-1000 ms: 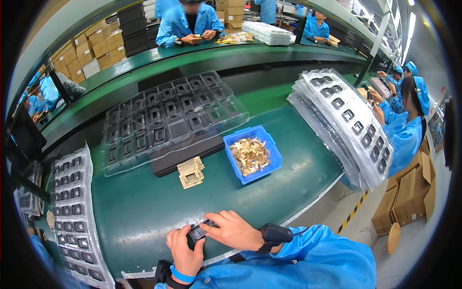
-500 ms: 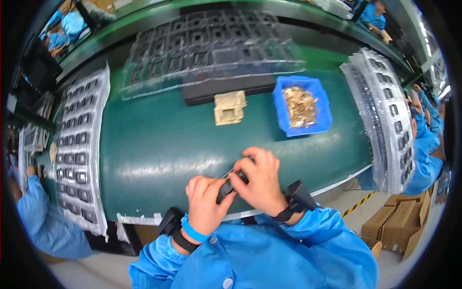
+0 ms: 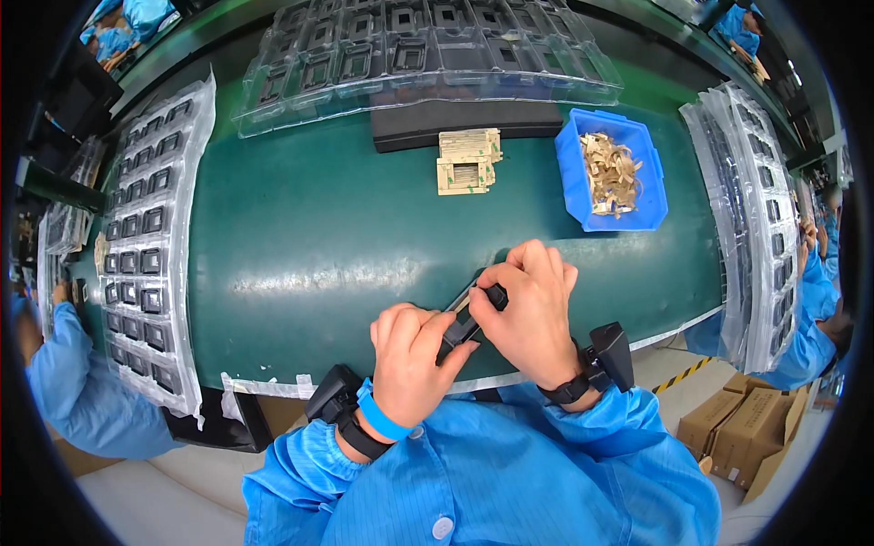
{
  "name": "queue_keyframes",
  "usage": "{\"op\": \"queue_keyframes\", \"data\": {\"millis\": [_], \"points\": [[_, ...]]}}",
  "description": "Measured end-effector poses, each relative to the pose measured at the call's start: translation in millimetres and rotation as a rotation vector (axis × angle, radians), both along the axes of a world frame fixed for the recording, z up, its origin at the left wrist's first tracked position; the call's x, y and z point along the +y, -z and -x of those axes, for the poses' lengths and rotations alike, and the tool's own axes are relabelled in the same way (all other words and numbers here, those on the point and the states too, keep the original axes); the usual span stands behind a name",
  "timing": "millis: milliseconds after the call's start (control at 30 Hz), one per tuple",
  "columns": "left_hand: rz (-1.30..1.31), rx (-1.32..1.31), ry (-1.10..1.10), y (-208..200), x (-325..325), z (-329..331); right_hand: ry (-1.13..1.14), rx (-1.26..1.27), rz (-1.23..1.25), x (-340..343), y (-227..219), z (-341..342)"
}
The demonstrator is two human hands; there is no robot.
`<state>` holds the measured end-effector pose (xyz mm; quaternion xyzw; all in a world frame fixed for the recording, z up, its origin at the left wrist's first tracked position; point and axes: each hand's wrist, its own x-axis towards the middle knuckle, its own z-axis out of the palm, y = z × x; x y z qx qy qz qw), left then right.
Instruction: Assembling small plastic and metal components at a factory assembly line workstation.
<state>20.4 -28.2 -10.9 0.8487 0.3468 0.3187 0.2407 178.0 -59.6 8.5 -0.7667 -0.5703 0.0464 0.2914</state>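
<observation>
Near the front edge of the green table, both my hands hold a small black frame-shaped part (image 3: 462, 324), tilted between them. My left hand (image 3: 410, 350) pinches its lower left end between thumb and fingers. At the upper right end, my right hand (image 3: 531, 309) is closed, its thumb and fingertips pressed on the part. A pale strip shows along one edge of the part; the fingers hide the rest. Farther off lies a stack of cream-coloured, frame-shaped sheets (image 3: 468, 178) with small green marks. To its right stands a blue bin (image 3: 572, 173) holding tan paper-like scraps (image 3: 612, 177).
A clear tray (image 3: 350, 94) of black frames rests over a flat black case (image 3: 410, 136) at the back. More trays of frames line the left side (image 3: 187, 227) and the right side (image 3: 728, 209). Co-workers in blue sit at both sides; cardboard boxes (image 3: 751, 437) stand on the floor at right.
Both hands have shifted slightly right with the black part still between them, the right hand farther up. The whole view has moved a little, so the table things appear higher and farther right.
</observation>
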Motion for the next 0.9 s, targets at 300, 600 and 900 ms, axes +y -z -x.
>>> {"op": "queue_keyframes", "data": {"millis": [300,600,900], "points": [[0.015,-0.017,0.003,0,2,-2,-0.075,-0.12,-0.029,5,1,-3],[0.011,-0.016,-0.002,3,2,2,-0.219,-0.294,-0.046,-6,-2,7],[0.116,-0.033,-0.022,0,1,-1,-0.099,0.087,-0.106,-13,-47,-45]]}}
